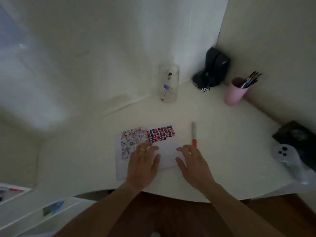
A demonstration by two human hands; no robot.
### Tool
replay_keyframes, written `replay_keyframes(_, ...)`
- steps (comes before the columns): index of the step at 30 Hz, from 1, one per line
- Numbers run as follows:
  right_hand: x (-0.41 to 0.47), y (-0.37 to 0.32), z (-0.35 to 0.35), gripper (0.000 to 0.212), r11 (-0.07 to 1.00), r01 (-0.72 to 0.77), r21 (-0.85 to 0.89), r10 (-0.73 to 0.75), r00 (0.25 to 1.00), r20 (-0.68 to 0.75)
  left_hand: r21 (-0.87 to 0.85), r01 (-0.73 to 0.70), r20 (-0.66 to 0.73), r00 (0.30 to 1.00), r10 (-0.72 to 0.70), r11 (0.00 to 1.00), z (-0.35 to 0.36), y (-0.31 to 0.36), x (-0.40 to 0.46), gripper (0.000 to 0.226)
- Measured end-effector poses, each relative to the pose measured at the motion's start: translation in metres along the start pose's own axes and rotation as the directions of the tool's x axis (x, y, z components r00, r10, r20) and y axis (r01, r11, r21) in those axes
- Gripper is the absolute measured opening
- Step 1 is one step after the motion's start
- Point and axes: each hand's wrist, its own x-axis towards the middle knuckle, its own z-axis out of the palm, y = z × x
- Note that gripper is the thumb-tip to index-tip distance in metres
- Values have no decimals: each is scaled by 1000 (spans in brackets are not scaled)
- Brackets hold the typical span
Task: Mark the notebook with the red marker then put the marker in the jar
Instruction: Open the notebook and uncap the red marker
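Note:
A notebook (159, 134) with a red, blue and white patterned cover lies on the white desk (222, 151) in front of me. My left hand (143, 163) rests flat on it, fingers spread, a gold ring on one finger. My right hand (193, 163) lies open at the notebook's right edge, its fingertips just short of the red marker (194, 135). The marker lies on the desk, red cap toward me, pale barrel pointing away. A clear glass jar (168, 82) stands at the back by the wall with a few small items inside.
A pink cup (233, 93) of pens stands at the back right, next to a black device (213, 69) in the corner. A black item (295, 134) and a pale phone (283, 154) lie at the desk's right edge. White drawers (34, 207) sit at lower left.

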Motion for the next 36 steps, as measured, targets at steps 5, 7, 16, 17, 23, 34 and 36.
replay_keyframes(5,-2,29,46,37,988,101,-114,-118,981,-153,109,21,-84,996,-12,994,41,-11,-10,28)
replay_keyframes(7,-5,33,56,39,979,118,-164,-150,969,-196,122,11,-120,993,4,992,50,-13,-14,31)
replay_keyframes(16,-8,34,64,38,969,152,-195,-204,935,-289,218,-38,-227,970,89,975,57,-13,-18,33)
replay_keyframes(17,-8,35,64,36,968,161,-194,-214,932,-292,231,-41,-233,968,96,972,57,-13,-18,32)
replay_keyframes(23,-11,33,64,24,971,146,-191,-206,914,-348,243,-40,-269,957,106,969,60,-15,-21,27)
replay_keyframes(34,-16,23,60,28,971,102,-214,-172,926,-337,270,-47,-285,950,126,962,61,-15,-25,27)
replay_keyframes(36,-13,25,61,28,970,106,-221,-178,924,-338,260,-65,-290,947,142,963,64,-19,-23,26)
